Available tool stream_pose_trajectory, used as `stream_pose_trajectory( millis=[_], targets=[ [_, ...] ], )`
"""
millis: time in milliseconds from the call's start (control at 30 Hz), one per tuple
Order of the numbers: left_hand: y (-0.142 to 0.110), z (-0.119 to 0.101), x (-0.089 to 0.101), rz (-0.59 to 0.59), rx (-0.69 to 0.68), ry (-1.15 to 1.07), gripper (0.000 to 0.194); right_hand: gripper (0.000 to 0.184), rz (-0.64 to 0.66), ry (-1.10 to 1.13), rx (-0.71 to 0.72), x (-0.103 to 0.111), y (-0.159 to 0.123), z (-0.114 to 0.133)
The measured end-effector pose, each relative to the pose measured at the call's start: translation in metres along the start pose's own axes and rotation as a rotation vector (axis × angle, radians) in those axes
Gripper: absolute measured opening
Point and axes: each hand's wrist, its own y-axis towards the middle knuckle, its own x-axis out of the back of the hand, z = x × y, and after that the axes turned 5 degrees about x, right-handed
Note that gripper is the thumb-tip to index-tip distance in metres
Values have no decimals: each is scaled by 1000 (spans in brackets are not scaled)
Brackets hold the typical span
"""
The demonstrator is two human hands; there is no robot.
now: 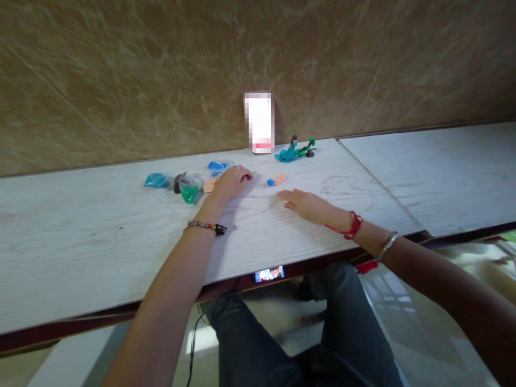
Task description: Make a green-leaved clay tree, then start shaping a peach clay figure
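My left hand [235, 181] rests on the white wood-grain table with its fingers curled down; whatever they may hold is hidden. Beside it lie plastic bags of modelling clay: blue [217, 168], green [190, 194], teal [157, 180] and a peach lump [209, 186] partly behind my wrist. My right hand [300, 204] lies low over the tabletop, fingers stretched out, palm down. Just beyond its fingertips sits a flat peach clay strip [280, 179] with a blue clay disc [270, 183] at its left end.
At the wall stands a small clay figure in a teal dress [287, 155], next to a brown and green clay tree [310, 148]. A blurred-out bright upright rectangle [260, 121] leans on the marbled wall. A lit phone screen [269, 274] shows below the table's front edge.
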Motion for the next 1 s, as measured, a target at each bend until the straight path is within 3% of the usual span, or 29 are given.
stream_pose_trajectory(
  millis=[67, 200, 233, 300, 400, 533, 667, 800, 1000],
  targets=[
    [1, -1, -1, 14, 4, 10, 29, 37, -12, 10, 14, 4, -14, 0],
    [3, -8, -2, 23, -28, 25, 29, 37, 5, 45, 316, 1, -15, 12],
    [3, -8, -2, 21, -35, 26, 29, 37, 11, 33, 320, -1, -9, 13],
    [1, -7, -1, 16, -37, 25, 29, 39, 5, 7, 200, -4, 2, 8],
    [1, -2, -1, 8, -20, 13, 28, 41, -6, 7, 43, 0, -3, -4],
    [5, -2, -5, 2, -38, 8, 28, 43, 23, 47, 146, 10, -27, 2],
    [5, -3, -6, 4, -78, 18, 29, 41, 53, 46, 346, 3, -7, 18],
    [2, 1, -2, 1, -53, 29, 28, 40, 15, 68, 161, -3, 15, 6],
    [3, -2, -3, 13, -84, 18, 29, 37, -108, 225, 46, 7, -13, -7]
  ],
)
